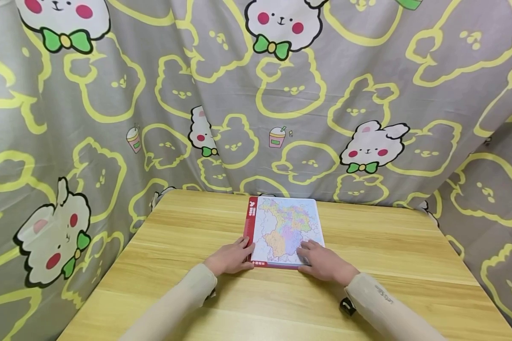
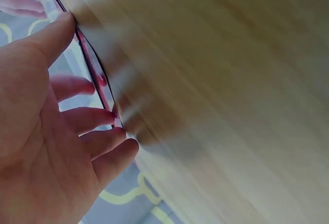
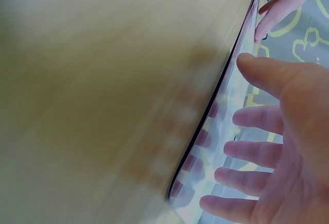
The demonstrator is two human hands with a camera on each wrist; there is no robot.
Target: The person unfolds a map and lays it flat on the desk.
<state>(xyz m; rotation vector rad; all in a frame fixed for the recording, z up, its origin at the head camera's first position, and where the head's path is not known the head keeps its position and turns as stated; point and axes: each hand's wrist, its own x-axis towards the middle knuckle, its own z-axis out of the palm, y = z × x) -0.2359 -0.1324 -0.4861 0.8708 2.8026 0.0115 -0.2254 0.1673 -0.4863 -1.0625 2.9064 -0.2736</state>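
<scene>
A thin map board [image 1: 283,229], printed in pastel colours with red bands along its left and near edges, lies flat on the wooden table. My left hand [image 1: 230,257] rests at its near left corner, thumb by the near edge and fingers against the left edge. In the left wrist view the fingertips [image 2: 123,149] touch the board's rim, loosely bent. At the near right corner is my right hand [image 1: 327,263], its fingers reaching over the printed face. The right wrist view shows those fingers [image 3: 252,154] nearly straight and spread, reflected in the glossy surface.
The wooden table [image 1: 388,246] extends on both sides of the board. A grey curtain [image 1: 239,94] with cartoon rabbits and yellow outlines hangs behind and along the sides, close to the table's far edge. A dark strap piece [image 1: 347,306] sits under the right cuff.
</scene>
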